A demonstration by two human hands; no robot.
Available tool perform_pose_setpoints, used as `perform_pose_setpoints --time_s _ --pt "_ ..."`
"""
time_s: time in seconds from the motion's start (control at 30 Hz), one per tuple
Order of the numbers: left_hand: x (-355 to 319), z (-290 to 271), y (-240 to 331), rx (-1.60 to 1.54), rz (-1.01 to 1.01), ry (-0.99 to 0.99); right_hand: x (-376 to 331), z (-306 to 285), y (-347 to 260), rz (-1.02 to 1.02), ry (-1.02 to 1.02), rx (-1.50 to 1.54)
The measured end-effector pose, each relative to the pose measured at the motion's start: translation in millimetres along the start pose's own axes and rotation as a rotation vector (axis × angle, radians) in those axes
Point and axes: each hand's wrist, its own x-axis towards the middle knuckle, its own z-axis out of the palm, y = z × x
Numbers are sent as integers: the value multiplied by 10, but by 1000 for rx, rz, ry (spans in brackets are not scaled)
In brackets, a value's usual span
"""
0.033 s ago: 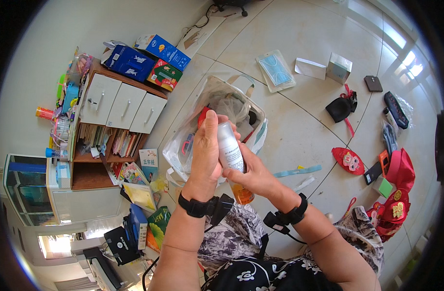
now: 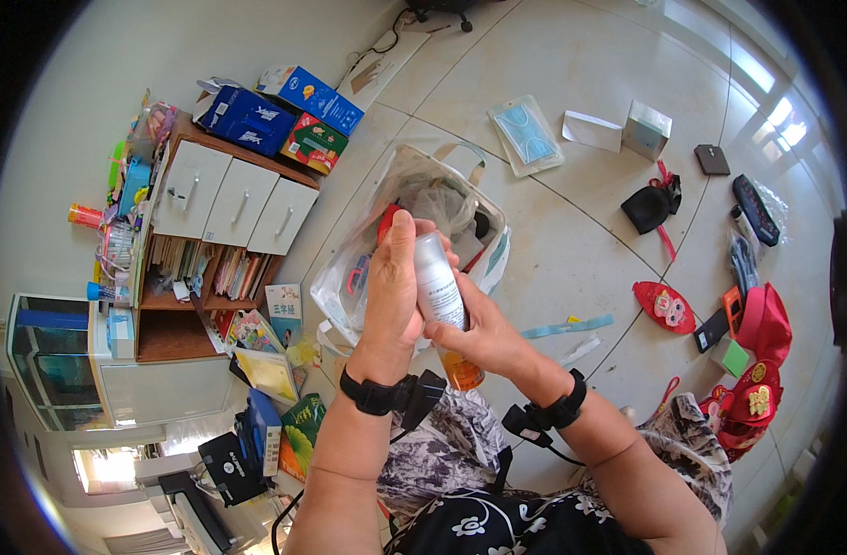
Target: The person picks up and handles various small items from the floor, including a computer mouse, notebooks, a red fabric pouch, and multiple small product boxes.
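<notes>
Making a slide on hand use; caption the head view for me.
Left hand and right hand hold a bottle near an open bag on a tiled floor.

Bottle [image 2: 437,273]: smooth plastic, whitish body, see-through amber glossy base. Bag [image 2: 329,294]: thin translucent plastic, creased, slight sheen. Floor [image 2: 497,74]: polished tile, glossy, reflects window light. Cabinet [image 2: 169,344]: brown wood or wood-look board; white fronts [image 2: 239,205] smooth, low sheen; handles [image 2: 190,194] look metal. Blue box [image 2: 313,97]: printed card, smooth. Mask pouch [image 2: 546,162]: clear shiny plastic. Trousers [image 2: 433,453]: soft, matt printed cloth.
</notes>
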Motion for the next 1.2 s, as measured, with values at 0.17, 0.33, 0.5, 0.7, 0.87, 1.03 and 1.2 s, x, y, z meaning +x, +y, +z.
perform_pose_setpoints --time_s 0.17,0.33,0.5,0.7,0.87,1.03,1.2 --pt "-3 8 34 -5 0 -15 -12 48 -45 -64 35 -28" --pt "-7 -7 31 -38 -27 -5 -8 39 -9 2 7 -99" --pt "8 2 13 -54 -38 -23 1 64 27 -93 91 -140" --pt "-6 -13 48 -66 -38 -24 2 105 -7 -74 103 -163" --pt "-4 -21 39 -99 -36 -40 -17 128 -39 -102 128 -189" --pt "-36 -11 58 -127 -38 -60 -48 129 -94 -55 128 -262" --pt "-41 -6 63 -159 -46 -64 -77 146 -157 -17 130 -252"
